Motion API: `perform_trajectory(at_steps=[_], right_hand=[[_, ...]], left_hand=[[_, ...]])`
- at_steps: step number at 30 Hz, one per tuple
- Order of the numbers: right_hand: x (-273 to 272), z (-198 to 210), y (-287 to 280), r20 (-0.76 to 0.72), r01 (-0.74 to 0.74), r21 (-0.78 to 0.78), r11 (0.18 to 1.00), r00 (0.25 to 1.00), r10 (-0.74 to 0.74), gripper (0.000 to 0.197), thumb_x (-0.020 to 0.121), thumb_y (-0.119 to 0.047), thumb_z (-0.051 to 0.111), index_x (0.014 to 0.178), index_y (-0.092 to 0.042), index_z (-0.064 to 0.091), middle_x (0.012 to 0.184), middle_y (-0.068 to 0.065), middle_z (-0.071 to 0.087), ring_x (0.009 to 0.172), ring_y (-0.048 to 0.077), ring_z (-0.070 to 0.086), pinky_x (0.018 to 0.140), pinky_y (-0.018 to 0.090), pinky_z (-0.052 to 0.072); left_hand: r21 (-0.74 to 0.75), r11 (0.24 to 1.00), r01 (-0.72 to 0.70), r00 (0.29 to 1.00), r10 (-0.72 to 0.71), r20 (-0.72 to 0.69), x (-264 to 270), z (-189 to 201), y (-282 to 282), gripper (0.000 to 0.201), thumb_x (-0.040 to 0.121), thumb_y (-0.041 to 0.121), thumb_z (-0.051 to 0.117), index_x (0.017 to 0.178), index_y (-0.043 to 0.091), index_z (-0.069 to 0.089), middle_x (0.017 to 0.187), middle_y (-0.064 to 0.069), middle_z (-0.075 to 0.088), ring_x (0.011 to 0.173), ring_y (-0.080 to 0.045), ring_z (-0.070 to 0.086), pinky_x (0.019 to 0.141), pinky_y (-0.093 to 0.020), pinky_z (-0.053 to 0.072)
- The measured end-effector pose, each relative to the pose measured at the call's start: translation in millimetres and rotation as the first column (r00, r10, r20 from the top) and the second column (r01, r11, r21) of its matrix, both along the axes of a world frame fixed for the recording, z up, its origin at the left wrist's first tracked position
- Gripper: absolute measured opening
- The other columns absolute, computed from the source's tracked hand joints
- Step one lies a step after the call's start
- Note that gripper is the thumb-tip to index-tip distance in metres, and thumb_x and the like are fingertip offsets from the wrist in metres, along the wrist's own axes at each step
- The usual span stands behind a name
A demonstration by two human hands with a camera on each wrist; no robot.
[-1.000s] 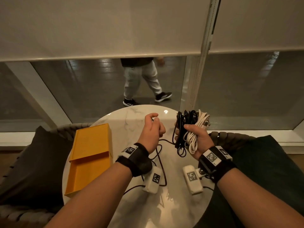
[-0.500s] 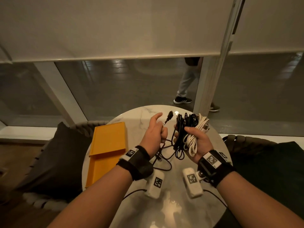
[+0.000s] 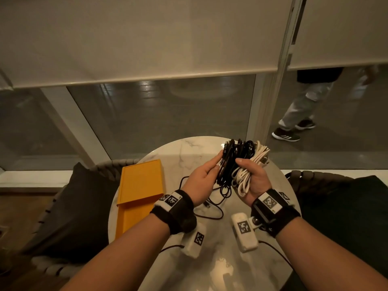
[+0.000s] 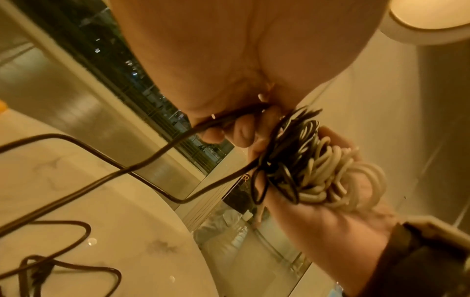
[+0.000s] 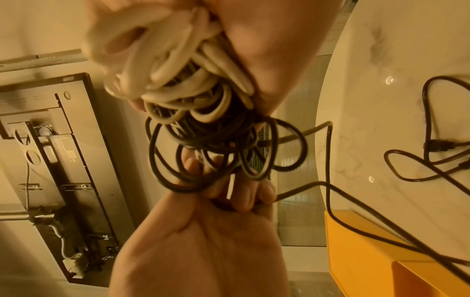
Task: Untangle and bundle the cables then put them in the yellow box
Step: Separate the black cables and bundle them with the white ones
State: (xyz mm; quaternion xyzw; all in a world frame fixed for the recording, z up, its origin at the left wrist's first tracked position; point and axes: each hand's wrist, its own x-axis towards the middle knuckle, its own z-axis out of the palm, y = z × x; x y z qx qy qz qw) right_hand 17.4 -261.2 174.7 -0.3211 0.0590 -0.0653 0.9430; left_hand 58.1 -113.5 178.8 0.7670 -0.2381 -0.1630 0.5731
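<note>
The left hand (image 3: pixel 202 181) has closed in on the bundle (image 3: pixel 241 162) since a moment ago and is now pressing its fingers against the black coils, apparently pinching a black strand. The right hand (image 3: pixel 253 179) is gripping the black and white loops together. That suggests winding is nearing its end, though a loose black cable (image 3: pixel 212 208) is still lying on the marble table (image 3: pixel 222 269) at 6 o'clock from the hands. The yellow box (image 3: pixel 138 192) is sitting open at 9 o'clock. No readable writing is showing; the wrist tags carry only square codes.
</note>
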Motion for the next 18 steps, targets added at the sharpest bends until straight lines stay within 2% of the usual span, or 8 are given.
perform_trajectory(at_steps=[2, 4, 6, 7, 9, 12, 16, 18], right_hand=[[-1, 2, -1, 0.000, -0.026, -0.012, 1.000, 1.000, 0.026, 0.029, 0.082, -0.005, 0.053, 0.096, -0.004, 0.079, 0.101, 0.018, 0.075, 0.089, 0.029, 0.074, 0.070, 0.042, 0.062], [-2, 6, -4, 0.002, -0.049, -0.037, 0.998, 0.999, 0.049, 0.028, 0.081, -0.006, 0.059, 0.101, -0.002, 0.077, 0.108, 0.021, 0.072, 0.095, 0.031, 0.073, 0.071, 0.043, 0.062], [-2, 3, -9, -0.001, -0.048, -0.063, 0.997, 0.999, 0.048, 0.038, 0.073, -0.006, 0.073, 0.111, 0.002, 0.072, 0.118, 0.025, 0.067, 0.103, 0.034, 0.070, 0.084, 0.047, 0.061], [-2, 1, -12, -0.012, -0.049, -0.071, 0.996, 0.999, 0.048, 0.045, 0.069, -0.006, 0.077, 0.113, 0.003, 0.070, 0.121, 0.027, 0.065, 0.106, 0.035, 0.068, 0.091, 0.049, 0.058], [-4, -1, -17, -0.015, -0.053, -0.082, 0.995, 0.999, 0.052, 0.057, 0.061, -0.010, 0.086, 0.115, 0.002, 0.070, 0.125, 0.028, 0.064, 0.112, 0.037, 0.066, 0.100, 0.051, 0.051], [-8, -2, -31, -0.005, -0.064, -0.097, 0.993, 0.998, 0.063, 0.043, 0.068, -0.006, 0.077, 0.111, -0.001, 0.073, 0.118, 0.025, 0.068, 0.107, 0.035, 0.068, 0.097, 0.049, 0.052], [-10, 5, -42, -0.034, -0.063, -0.143, 0.988, 0.998, 0.058, 0.049, 0.076, -0.004, 0.064, 0.123, 0.007, 0.062, 0.118, 0.029, 0.066, 0.102, 0.036, 0.070, 0.090, 0.049, 0.057], [-14, 7, -50, -0.030, -0.077, -0.097, 0.992, 0.997, 0.074, 0.042, 0.078, -0.001, 0.063, 0.119, 0.006, 0.064, 0.108, 0.026, 0.071, 0.096, 0.035, 0.073, 0.079, 0.046, 0.061]], left_hand=[[0.127, 0.992, 0.023, 0.996, -0.034, 0.085, -5, 3, -4, 0.049, 0.104, 0.034, 0.030, 0.153, 0.041, 0.026, 0.148, 0.000, 0.049, 0.129, -0.009, 0.051, 0.111, -0.036, 0.042], [0.193, 0.981, 0.014, 0.977, -0.054, 0.207, -9, 6, -9, 0.045, 0.104, 0.044, 0.024, 0.147, 0.039, 0.036, 0.137, -0.004, 0.058, 0.120, -0.012, 0.058, 0.106, -0.035, 0.046], [0.107, 0.994, 0.005, 0.993, -0.017, 0.119, -15, 12, -15, 0.038, 0.104, 0.052, 0.019, 0.123, 0.044, 0.052, 0.128, 0.002, 0.062, 0.118, -0.008, 0.057, 0.107, -0.033, 0.042], [0.102, 0.995, 0.002, 0.995, -0.012, 0.098, -15, 13, -18, 0.037, 0.105, 0.048, 0.019, 0.120, 0.042, 0.052, 0.126, 0.003, 0.062, 0.117, -0.007, 0.056, 0.107, -0.029, 0.040], [0.148, 0.989, 0.030, 0.991, -0.049, 0.122, -13, 14, -24, 0.042, 0.107, 0.042, 0.018, 0.133, 0.033, 0.050, 0.129, -0.001, 0.061, 0.118, -0.007, 0.054, 0.105, -0.026, 0.040], [0.203, 0.978, 0.042, 0.984, -0.076, 0.162, -8, 8, -32, 0.041, 0.106, 0.047, 0.019, 0.144, 0.047, 0.033, 0.127, -0.007, 0.053, 0.117, -0.015, 0.051, 0.107, -0.035, 0.040], [0.167, 0.986, -0.017, 0.994, -0.002, 0.114, -12, 13, -47, 0.058, 0.107, 0.030, 0.034, 0.148, 0.054, 0.001, 0.127, -0.003, 0.031, 0.103, 0.000, 0.043, 0.096, -0.014, 0.038], [0.141, 0.990, -0.016, 0.997, 0.005, 0.076, -13, 15, -56, 0.068, 0.105, 0.034, 0.038, 0.148, 0.052, -0.012, 0.131, -0.004, 0.035, 0.111, -0.008, 0.047, 0.099, -0.019, 0.038]])
